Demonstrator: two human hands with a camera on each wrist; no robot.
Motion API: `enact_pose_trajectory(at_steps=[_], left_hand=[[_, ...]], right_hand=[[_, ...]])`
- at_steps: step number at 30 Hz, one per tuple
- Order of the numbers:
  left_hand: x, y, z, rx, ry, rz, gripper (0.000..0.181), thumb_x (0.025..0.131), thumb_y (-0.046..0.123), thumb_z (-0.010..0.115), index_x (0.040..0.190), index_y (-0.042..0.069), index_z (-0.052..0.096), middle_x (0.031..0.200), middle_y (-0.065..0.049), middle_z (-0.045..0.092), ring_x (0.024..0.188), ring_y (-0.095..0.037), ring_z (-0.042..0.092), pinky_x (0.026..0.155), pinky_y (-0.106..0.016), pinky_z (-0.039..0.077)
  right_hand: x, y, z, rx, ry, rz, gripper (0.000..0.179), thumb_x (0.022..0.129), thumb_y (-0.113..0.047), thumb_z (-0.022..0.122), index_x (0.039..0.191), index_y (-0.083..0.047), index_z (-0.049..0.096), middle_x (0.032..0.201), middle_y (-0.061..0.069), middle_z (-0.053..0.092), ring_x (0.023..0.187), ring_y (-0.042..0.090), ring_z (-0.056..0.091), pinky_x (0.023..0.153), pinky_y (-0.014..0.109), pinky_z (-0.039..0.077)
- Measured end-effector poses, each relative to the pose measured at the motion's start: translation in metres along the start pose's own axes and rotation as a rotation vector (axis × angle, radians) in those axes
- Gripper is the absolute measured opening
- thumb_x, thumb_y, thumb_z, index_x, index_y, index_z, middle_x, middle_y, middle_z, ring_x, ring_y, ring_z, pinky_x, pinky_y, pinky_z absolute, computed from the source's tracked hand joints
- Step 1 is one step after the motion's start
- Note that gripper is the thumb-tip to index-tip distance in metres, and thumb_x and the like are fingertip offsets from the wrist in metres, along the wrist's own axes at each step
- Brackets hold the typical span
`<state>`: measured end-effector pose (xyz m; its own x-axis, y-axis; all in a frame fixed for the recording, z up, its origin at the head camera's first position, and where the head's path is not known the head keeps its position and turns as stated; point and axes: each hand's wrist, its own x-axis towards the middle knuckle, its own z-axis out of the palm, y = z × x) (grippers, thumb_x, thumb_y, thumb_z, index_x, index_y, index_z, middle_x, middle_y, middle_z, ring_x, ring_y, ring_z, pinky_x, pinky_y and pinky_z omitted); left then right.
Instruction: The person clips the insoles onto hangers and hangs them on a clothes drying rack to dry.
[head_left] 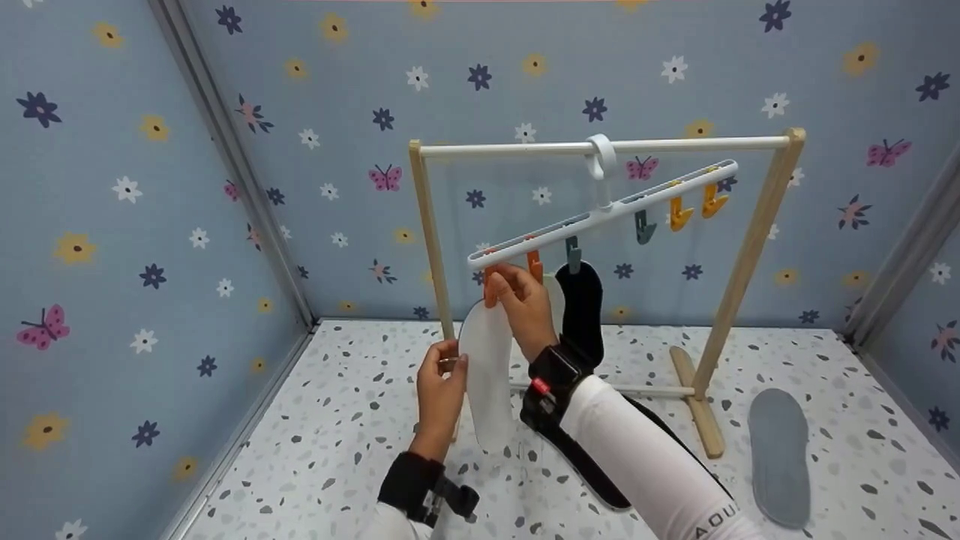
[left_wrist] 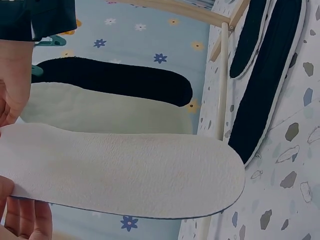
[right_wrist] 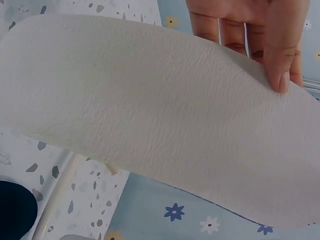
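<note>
A whitish insole [head_left: 486, 382] hangs upright below the left end of the white clip hanger [head_left: 604, 215]. My left hand [head_left: 441, 390] pinches its left edge between thumb and fingers, as the right wrist view also shows. At its top my right hand [head_left: 527, 307] pinches an orange clip [head_left: 490, 289]; whether the clip bites the insole is hard to see. Behind hang a pale greenish insole [left_wrist: 110, 110] and a black insole [head_left: 583, 315], the black one under a grey-green clip [head_left: 574, 256]. A second orange clip [head_left: 535, 266] is partly covered by my right hand.
The hanger hooks over the white bar [head_left: 510, 150] of a wooden-legged rack [head_left: 750, 262]. Another grey-green clip [head_left: 643, 227] and two yellow clips [head_left: 679, 215] hang to the right. On the speckled table lie a grey insole [head_left: 780, 457] and black insoles [left_wrist: 270, 85].
</note>
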<state>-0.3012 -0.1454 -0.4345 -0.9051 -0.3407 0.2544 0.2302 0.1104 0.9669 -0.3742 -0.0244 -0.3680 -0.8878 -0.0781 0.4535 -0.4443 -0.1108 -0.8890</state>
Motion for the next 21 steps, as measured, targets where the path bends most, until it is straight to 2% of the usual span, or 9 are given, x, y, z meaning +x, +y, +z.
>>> enact_pose_trajectory(at_steps=[6,11,14,18,21], left_hand=[[0.001,-0.004,0.0,0.025,0.018,0.005,0.021,0.094,0.007,0.056,0.115,0.002,0.056,0.107,-0.011,0.057,0.092,-0.023,0.054,0.071,-0.028,0.046],[0.003,-0.007,0.003,0.038,0.02,0.011,0.021,0.094,0.009,0.056,0.114,0.004,0.056,0.108,-0.011,0.057,0.093,-0.022,0.054,0.073,-0.03,0.047],[0.004,-0.007,0.004,0.044,0.027,0.012,0.02,0.094,0.009,0.055,0.114,0.004,0.056,0.108,-0.011,0.057,0.095,-0.022,0.054,0.076,-0.031,0.047],[0.004,-0.007,0.004,0.053,0.041,0.011,0.02,0.094,0.008,0.055,0.113,0.003,0.057,0.107,-0.011,0.058,0.095,-0.022,0.053,0.076,-0.03,0.046],[-0.004,0.008,0.003,0.042,0.035,-0.013,0.021,0.094,0.007,0.054,0.114,0.002,0.056,0.109,-0.012,0.057,0.096,-0.023,0.053,0.076,-0.029,0.045]], right_hand=[[-0.003,0.001,-0.006,0.03,-0.02,0.009,0.037,0.096,-0.02,0.056,0.128,-0.002,0.055,0.123,0.013,0.061,0.114,0.024,0.055,0.101,0.042,0.041],[-0.005,0.004,-0.017,0.032,-0.031,-0.011,0.038,0.096,-0.024,0.055,0.128,-0.005,0.056,0.126,0.01,0.06,0.119,0.022,0.053,0.103,0.041,0.039],[-0.008,0.007,-0.025,0.002,-0.027,-0.025,0.037,0.095,-0.028,0.055,0.125,-0.005,0.06,0.123,0.009,0.062,0.116,0.021,0.056,0.102,0.04,0.039],[-0.012,0.013,-0.033,-0.047,-0.005,-0.03,0.035,0.095,-0.029,0.056,0.115,-0.002,0.065,0.111,0.009,0.068,0.105,0.02,0.061,0.097,0.037,0.045],[-0.016,0.02,-0.038,-0.025,0.008,-0.011,0.034,0.095,-0.027,0.057,0.109,0.001,0.067,0.102,0.01,0.07,0.097,0.018,0.063,0.093,0.034,0.047]])
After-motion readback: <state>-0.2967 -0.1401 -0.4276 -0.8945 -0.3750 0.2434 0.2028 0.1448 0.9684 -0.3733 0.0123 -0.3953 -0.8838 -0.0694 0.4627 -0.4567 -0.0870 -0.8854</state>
